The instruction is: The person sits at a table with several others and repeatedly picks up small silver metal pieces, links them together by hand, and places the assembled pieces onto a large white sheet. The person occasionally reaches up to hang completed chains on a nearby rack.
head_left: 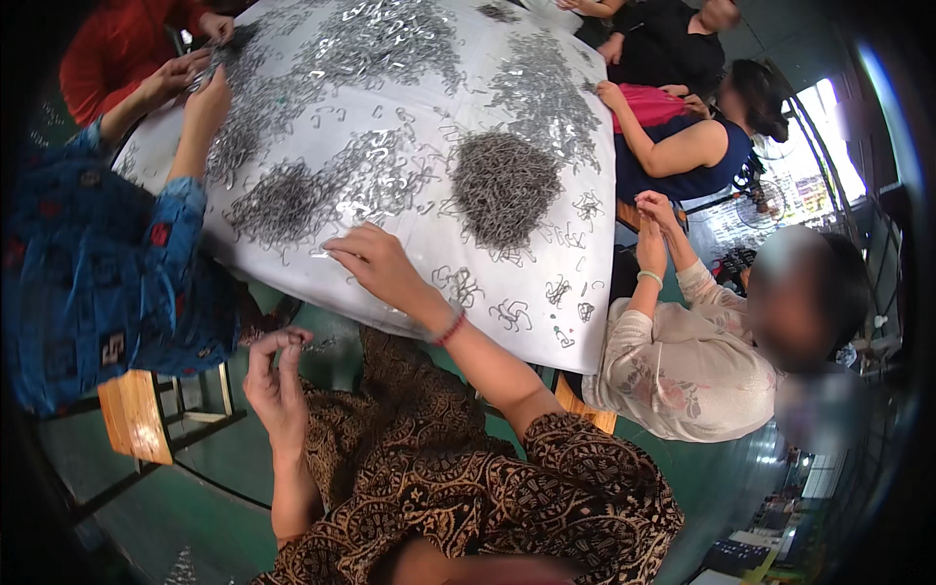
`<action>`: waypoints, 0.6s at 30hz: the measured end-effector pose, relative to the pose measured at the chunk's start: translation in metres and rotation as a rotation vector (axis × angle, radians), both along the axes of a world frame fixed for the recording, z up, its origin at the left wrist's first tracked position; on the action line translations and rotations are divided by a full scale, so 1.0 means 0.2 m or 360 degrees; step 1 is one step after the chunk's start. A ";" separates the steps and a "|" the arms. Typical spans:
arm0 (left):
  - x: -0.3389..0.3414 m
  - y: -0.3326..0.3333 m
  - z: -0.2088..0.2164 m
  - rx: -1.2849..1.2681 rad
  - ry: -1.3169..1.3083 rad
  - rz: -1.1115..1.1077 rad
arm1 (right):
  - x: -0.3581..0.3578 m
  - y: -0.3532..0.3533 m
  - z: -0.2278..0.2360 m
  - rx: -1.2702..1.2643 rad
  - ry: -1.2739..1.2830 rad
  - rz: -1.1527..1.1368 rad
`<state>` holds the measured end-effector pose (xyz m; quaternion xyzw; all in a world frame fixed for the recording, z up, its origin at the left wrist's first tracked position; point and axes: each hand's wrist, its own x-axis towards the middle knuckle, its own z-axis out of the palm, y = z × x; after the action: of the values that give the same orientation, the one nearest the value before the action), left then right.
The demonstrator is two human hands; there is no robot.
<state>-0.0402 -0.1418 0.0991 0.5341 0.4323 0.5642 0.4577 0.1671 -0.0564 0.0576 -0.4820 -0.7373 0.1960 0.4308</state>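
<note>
Bent wire hooks (378,183) cover much of the white-topped table (531,275), from the middle of the frame to its top. Nearest, left of centre, the left hand (276,382) is raised clear of the table's edge, wrist upright, fingers curled toward the thumb; whether they pinch anything I cannot tell. At mid-frame the right hand (383,268) reaches over the edge, forearm slanting up from the lower right, palm down, fingers partly extended toward the loose hooks; any piece at their tips cannot be made out. Small clusters (510,314) lie right of it, probably set apart so single pieces separate easily. Beyond sit 2 dense heaps (505,190), perhaps bunched to leave bare working room. Farther, a co-worker's hands (655,229) meet at right; 1 wide spread (380,44) fills the top, seemingly thinned for shared reach.
</note>
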 end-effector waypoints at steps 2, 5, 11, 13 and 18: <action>-0.01 -0.01 -0.01 -0.0009 -0.0004 -0.0032 | 0.01 0.15 -0.08 0.0024 -0.0276 0.0045; -0.05 -0.02 0.01 -0.0043 0.0110 0.0015 | -0.03 0.25 -0.22 -0.0072 -0.0581 0.0099; -0.04 0.01 -0.02 -0.0006 0.0171 -0.0036 | -0.03 0.25 -0.33 -0.0142 -0.0688 0.0040; -0.04 0.02 -0.02 0.0012 0.0215 -0.0055 | -0.03 0.25 -0.33 -0.0197 -0.0699 0.0013; -0.07 -0.04 -0.01 0.0050 0.0317 -0.0029 | -0.07 0.28 -0.35 -0.0052 -0.0794 0.0033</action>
<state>-0.0548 -0.1504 0.0980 0.5986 0.4618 0.5108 0.4092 0.1530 -0.0013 -0.0124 -0.5148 -0.8225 0.0873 0.2257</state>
